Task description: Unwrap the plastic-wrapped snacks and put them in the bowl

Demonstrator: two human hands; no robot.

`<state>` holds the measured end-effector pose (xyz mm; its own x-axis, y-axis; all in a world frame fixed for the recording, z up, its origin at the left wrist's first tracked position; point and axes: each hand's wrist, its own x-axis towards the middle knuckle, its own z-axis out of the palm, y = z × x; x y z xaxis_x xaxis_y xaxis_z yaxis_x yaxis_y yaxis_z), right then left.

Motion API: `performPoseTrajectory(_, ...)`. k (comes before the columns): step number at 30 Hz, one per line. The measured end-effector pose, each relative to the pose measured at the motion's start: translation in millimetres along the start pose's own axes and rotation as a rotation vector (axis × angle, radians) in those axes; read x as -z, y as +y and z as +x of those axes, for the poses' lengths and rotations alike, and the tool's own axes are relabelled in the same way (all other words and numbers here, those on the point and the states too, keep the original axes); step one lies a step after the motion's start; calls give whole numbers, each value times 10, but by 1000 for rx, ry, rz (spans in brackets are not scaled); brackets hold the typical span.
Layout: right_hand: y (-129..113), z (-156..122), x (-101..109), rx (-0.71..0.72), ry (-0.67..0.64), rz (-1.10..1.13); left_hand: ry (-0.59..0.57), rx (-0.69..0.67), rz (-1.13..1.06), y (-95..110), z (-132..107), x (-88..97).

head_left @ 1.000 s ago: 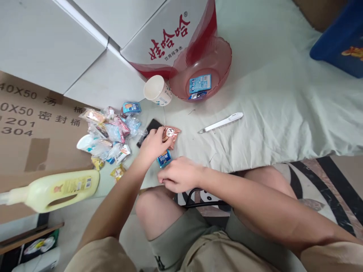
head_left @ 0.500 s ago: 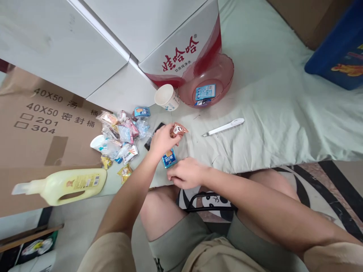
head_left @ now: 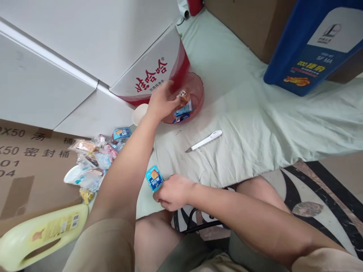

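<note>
My left hand (head_left: 163,100) is over the pink clear bowl (head_left: 200,85), thumb and fingers apart. A brown snack packet (head_left: 184,98) is just past the thumb tip, above a light-blue packet (head_left: 183,108) in the bowl. Close to the cloth's front edge, my right hand (head_left: 173,192) is closed, its curled fingers at the lower corner of a blue snack packet (head_left: 154,177). The fingertips there are partly hidden. Behind my left wrist stands a white paper cup (head_left: 138,114), mostly covered.
Several wrapped snacks (head_left: 96,158) lie piled on the left, near a yellow bottle (head_left: 45,234). A white-handled knife (head_left: 204,141) lies on the green cloth (head_left: 241,124). A white-and-red carton (head_left: 147,75) stands behind the bowl, and a blue jug (head_left: 306,56) at the back right.
My left hand has carried the brown packet from the cloth to the bowl, and its fingers have spread. My right hand has come onto the blue packet's corner. The view has shifted.
</note>
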<state>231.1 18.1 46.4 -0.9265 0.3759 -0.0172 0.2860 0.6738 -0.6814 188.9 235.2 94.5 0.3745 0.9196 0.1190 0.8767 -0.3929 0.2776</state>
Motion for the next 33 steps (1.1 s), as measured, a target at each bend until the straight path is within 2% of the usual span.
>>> performPoseTrajectory(2,50,-12,35,-15,8,-4,29,20,7,0,-88,23)
performPoseTrajectory(6,97,-63,73,-44,16,-7,73,16,44,-157,-480,122)
performPoseTrajectory(8,88,-82,64,-59,12,-12,52,15,12,-266,-701,151)
performPoseTrajectory(12,48,-90,0,-71,-1,-34,4,101,-16,-407,-1183,176)
performPoseTrajectory(16,39,-83,-89,-94,3,-59,-45,168,-31,-431,-1719,231)
performPoseTrajectory(19,50,-57,-153,-120,-1,-85,-60,173,-62,-406,-1887,317)
performPoseTrajectory(21,48,-17,-190,-128,-18,-112,-47,158,-87,-363,-1764,378)
performPoseTrajectory(24,19,66,-226,-128,-35,-142,-67,111,-101,-252,-1277,390)
performPoseTrajectory(26,-4,116,-227,-125,-44,-143,-135,116,-52,-155,-885,306)
performPoseTrajectory(29,-13,159,-188,-126,-76,-131,-332,190,89,-15,-411,83)
performPoseTrajectory(31,2,167,-148,-126,-91,-118,-453,245,182,46,-220,-47)
performPoseTrajectory(33,25,160,-112,-123,-90,-103,-534,260,191,57,-113,-99)
